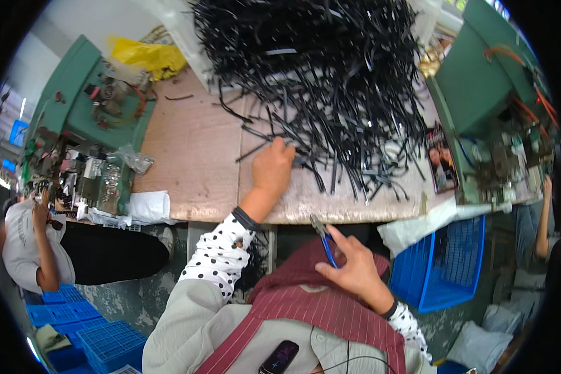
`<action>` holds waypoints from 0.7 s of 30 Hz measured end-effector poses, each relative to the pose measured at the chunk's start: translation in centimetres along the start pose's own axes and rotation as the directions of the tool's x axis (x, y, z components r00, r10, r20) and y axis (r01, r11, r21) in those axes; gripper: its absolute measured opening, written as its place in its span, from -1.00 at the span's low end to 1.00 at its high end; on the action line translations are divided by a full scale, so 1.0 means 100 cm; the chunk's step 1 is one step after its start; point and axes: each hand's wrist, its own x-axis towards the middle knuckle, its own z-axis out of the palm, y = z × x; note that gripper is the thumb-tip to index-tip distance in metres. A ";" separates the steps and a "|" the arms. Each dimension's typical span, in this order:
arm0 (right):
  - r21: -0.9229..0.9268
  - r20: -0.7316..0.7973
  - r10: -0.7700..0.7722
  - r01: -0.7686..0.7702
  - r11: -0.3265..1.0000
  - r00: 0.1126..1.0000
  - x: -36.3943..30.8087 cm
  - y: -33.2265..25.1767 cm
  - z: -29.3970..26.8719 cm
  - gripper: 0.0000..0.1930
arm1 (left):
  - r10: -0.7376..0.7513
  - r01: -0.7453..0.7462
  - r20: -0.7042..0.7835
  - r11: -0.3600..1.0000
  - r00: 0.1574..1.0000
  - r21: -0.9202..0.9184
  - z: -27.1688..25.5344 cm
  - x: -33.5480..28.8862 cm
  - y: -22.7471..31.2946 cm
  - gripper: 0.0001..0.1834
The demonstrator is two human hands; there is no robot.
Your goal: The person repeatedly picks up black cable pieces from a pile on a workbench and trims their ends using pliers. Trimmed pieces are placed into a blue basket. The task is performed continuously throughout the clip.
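Observation:
A big heap of short black cables (318, 81) covers the far middle of the table and spreads toward its front edge. At the heap's near left side my left hand (273, 167) is closed, its fingertips curled among a few loose cables; the exact grip is partly hidden by the hand. My right hand (355, 265) is in front of the table edge, holding small blue-handled pliers (325, 242) between thumb and fingers. The pliers' metal jaws point up and forward, close to the table's edge, apart from the cables.
Green machines stand left (75, 93) and right (489, 75) of the wooden table (193, 149). A yellow bag (146, 56) lies at back left. A blue crate (436, 268) sits below on the right, near a white sack (417, 229). Another person (37, 243) sits at left.

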 end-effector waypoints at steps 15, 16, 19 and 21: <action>-0.090 -0.156 -0.186 0.173 0.981 0.970 0.001 -0.006 0.000 -0.16 | -0.089 0.741 0.857 -0.463 0.507 -0.487 -0.098 -0.022 0.021 -0.66; -0.136 -0.167 -0.218 0.197 0.971 0.961 0.002 -0.008 -0.001 -0.16 | -0.062 0.718 0.852 -0.508 0.520 -0.475 -0.098 -0.023 0.023 -0.64; -0.238 -0.164 -0.315 0.272 0.932 0.935 0.006 -0.018 -0.005 -0.16 | -0.019 0.672 0.841 -0.592 0.540 -0.445 -0.097 -0.025 0.025 -0.64; -0.315 -0.142 -0.356 0.299 0.901 0.924 0.008 -0.023 -0.007 -0.12 | 0.013 0.666 0.832 -0.607 0.554 -0.434 -0.100 -0.024 0.025 -0.64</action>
